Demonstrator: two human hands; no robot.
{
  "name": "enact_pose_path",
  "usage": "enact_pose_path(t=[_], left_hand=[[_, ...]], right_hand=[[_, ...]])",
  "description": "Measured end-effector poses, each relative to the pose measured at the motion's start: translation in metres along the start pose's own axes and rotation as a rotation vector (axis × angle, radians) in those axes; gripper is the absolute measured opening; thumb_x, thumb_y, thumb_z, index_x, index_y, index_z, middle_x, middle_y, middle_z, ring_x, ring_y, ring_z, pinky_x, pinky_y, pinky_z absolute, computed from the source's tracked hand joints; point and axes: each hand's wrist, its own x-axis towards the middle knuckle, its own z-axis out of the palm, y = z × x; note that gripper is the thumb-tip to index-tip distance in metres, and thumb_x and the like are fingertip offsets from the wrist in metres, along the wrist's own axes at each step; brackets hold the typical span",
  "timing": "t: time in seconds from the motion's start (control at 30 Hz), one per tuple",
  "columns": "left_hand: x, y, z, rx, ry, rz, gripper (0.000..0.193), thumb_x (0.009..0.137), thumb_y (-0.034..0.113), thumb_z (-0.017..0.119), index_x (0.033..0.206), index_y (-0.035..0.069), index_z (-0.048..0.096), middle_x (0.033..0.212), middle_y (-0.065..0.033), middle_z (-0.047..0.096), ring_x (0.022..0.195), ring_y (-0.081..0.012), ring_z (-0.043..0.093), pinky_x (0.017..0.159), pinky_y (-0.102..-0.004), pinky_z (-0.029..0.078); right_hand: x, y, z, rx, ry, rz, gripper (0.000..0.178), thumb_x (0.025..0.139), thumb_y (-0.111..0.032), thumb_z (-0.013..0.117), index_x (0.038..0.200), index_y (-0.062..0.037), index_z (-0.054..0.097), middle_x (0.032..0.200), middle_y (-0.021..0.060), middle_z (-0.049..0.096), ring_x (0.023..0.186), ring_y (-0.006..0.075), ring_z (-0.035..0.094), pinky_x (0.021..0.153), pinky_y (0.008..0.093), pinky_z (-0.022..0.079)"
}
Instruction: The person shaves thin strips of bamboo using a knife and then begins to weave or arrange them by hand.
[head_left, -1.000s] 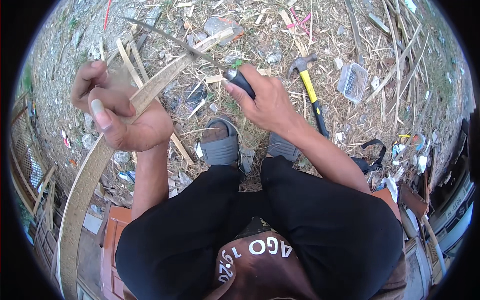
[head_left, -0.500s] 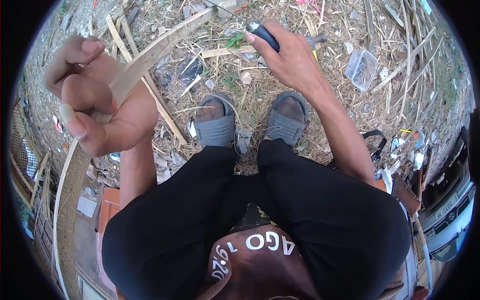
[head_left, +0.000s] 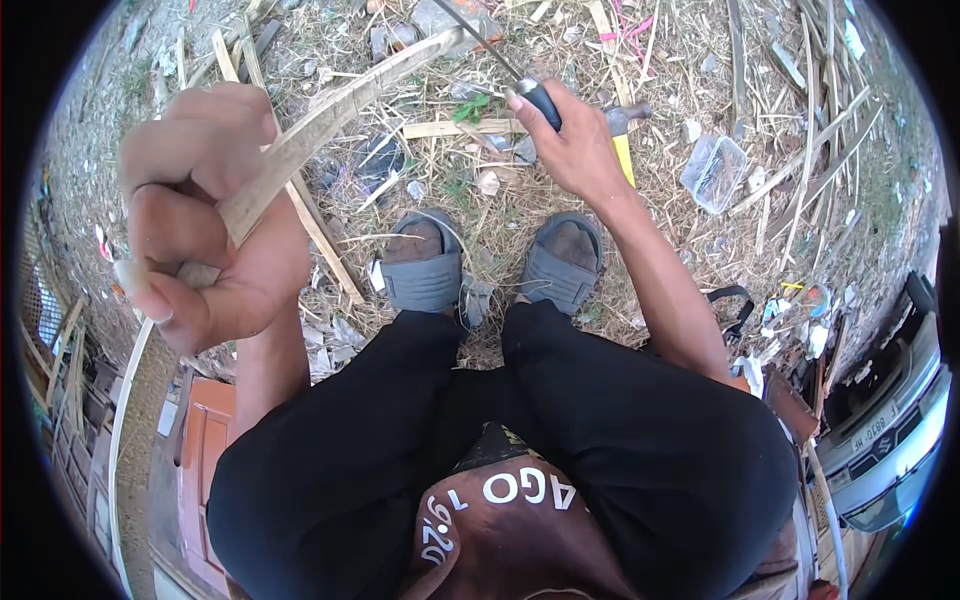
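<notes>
My left hand (head_left: 215, 215) is closed around a long, pale bamboo strip (head_left: 350, 105). The strip slants up and to the right past the fingers, while its other part bends down along the left side. In my right hand (head_left: 575, 145) is a knife (head_left: 541, 104), gripped by its black handle with the thumb along it. Its thin dark blade points up and left, close to the strip's far end; whether the two touch I cannot tell.
A hammer (head_left: 624, 150) with a yellow handle lies beyond my right wrist. Right of it sits a clear plastic box (head_left: 714, 174) holding small dark pieces. Wood strips (head_left: 325, 240), straw and scraps litter the ground around my sandals (head_left: 424, 265). A parked vehicle (head_left: 885, 430) stands at far right.
The knife blade has swung more upright, and my right hand has shifted slightly down and right. The left fingers have curled in more tightly around the strip. The whole view has tilted a little.
</notes>
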Motion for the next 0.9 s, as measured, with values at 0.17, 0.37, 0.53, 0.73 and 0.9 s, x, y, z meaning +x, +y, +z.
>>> enact_pose_path(t=[0.17,0.37,0.53,0.73,0.9], left_hand=[[-0.009,0.016,0.006,-0.066,-0.053,-0.11,0.056,0.096,0.059,0.038,0.063,0.015,0.029,0.074,-0.0022,0.035,0.067,-0.0183,0.034,0.059,-0.0345,0.032],[-0.003,0.008,0.006,-0.142,-0.12,-0.072,0.055,0.097,0.061,0.04,0.07,0.013,0.035,0.074,-0.0023,0.036,0.068,-0.0179,0.034,0.059,-0.0334,0.035],[-0.004,0.013,0.0,-0.166,-0.079,-0.067,0.062,0.09,0.074,0.041,0.081,0.013,0.038,0.074,-0.004,0.039,0.07,-0.0186,0.038,0.059,-0.0354,0.039],[-0.005,0.01,0.005,-0.154,-0.054,-0.004,0.065,0.086,0.076,0.042,0.084,0.01,0.042,0.079,-0.0099,0.052,0.074,-0.0224,0.053,0.058,-0.0389,0.053],[-0.012,0.009,0.007,-0.243,0.009,-0.013,0.061,0.093,0.07,0.038,0.079,0.01,0.044,0.076,-0.0082,0.052,0.071,-0.0206,0.052,0.056,-0.0364,0.054]], right_hand=[[-0.012,-0.063,-0.007,0.068,-0.094,-0.035,0.036,0.095,-0.038,0.063,0.088,-0.0036,0.058,0.063,0.0158,0.061,0.059,0.0323,0.065,0.054,0.0427,0.046],[0.005,-0.011,-0.012,-0.057,-0.015,0.097,0.038,0.096,-0.039,0.061,0.088,-0.0023,0.059,0.061,0.0153,0.061,0.056,0.0323,0.064,0.055,0.0447,0.046],[-0.004,-0.061,-0.021,-0.085,-0.089,-0.009,0.036,0.094,-0.039,0.064,0.088,-0.0033,0.06,0.059,0.0149,0.059,0.055,0.0316,0.063,0.053,0.0428,0.046],[-0.017,-0.092,-0.029,0.014,-0.093,-0.236,0.031,0.089,-0.034,0.07,0.091,-0.005,0.06,0.062,0.0146,0.061,0.057,0.0357,0.064,0.051,0.0422,0.046],[-0.002,-0.035,-0.011,-0.052,-0.028,0.018,0.03,0.092,-0.034,0.067,0.088,-0.0054,0.057,0.058,0.0138,0.059,0.052,0.0339,0.063,0.046,0.0412,0.044]])
